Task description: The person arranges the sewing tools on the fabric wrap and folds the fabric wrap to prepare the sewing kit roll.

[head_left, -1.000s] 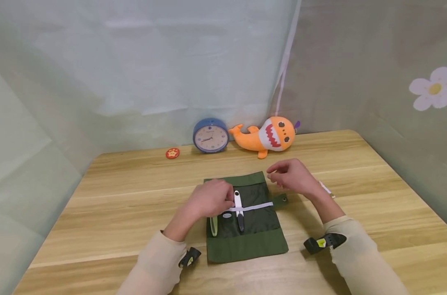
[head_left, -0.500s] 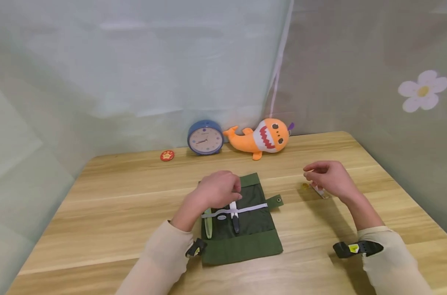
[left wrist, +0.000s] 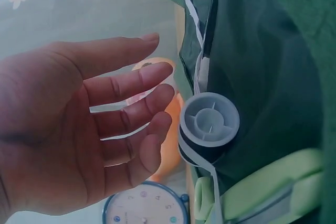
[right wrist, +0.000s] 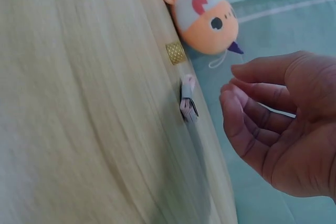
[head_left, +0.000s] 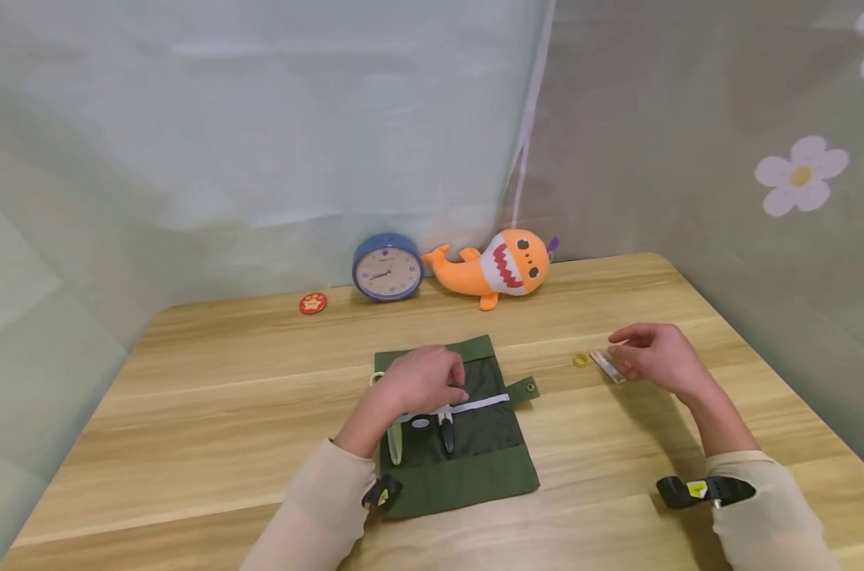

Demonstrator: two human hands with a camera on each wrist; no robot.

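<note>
A dark green fabric sewing pouch [head_left: 468, 480] lies unfolded on the table, a white elastic band across it. Under the band sit green-handled scissors [head_left: 395, 446], a thread spool [left wrist: 210, 120] with a grey end, and a slim white-and-black tool [head_left: 447, 434]. My left hand [head_left: 423, 379] hovers over the pouch, fingers loosely bent and holding nothing; it covers part of the scissors and the slim tool in the head view. Over to the right, my right hand [head_left: 659, 361] hangs empty beside a folded pink-and-white strip [head_left: 606, 367]. A gold thimble [right wrist: 176, 53] stands left of that strip.
At the table's back edge stand a blue round clock [head_left: 388, 270] and an orange plush shark [head_left: 468, 274]. A red round badge [head_left: 313, 303] lies left of the clock. The pouch's snap tab [head_left: 525, 388] sticks out rightward. Fabric walls enclose the table.
My right hand has moved right, from the pouch's upper corner to beside the folded strip, and lowered a little. My left hand stays over the pouch. The head view has turned slightly right.
</note>
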